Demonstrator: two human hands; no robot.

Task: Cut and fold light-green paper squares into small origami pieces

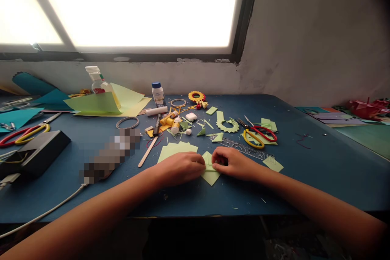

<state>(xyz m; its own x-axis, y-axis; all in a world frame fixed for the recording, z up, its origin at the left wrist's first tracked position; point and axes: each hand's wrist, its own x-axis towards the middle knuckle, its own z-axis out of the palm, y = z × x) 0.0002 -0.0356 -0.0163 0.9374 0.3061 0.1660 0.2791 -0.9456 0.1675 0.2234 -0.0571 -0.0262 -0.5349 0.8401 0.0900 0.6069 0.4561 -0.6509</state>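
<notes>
A small light-green paper square [211, 178] lies turned corner-down near the table's front edge, with a fold across its middle. My left hand [183, 167] pinches its left side, the fingers pressed together on the fold. From the other side my right hand [234, 162] grips the fold between thumb and curled forefinger. Fingers cover both side corners of the paper. Behind my left hand lie several flat green paper sheets [176, 149]. A green paper ring with a toothed edge [228, 126] rests farther back, and a loose green paper piece [273, 164] is to the right.
Scissors with red and yellow handles [254, 140] lie on a clear plastic stencil ruler [243, 149] behind my right hand. Paper scraps, a marker [157, 125], a wooden stick [148, 151] and a white bottle [158, 95] crowd the middle. A black box [39, 150] and cable [57, 206] occupy the left.
</notes>
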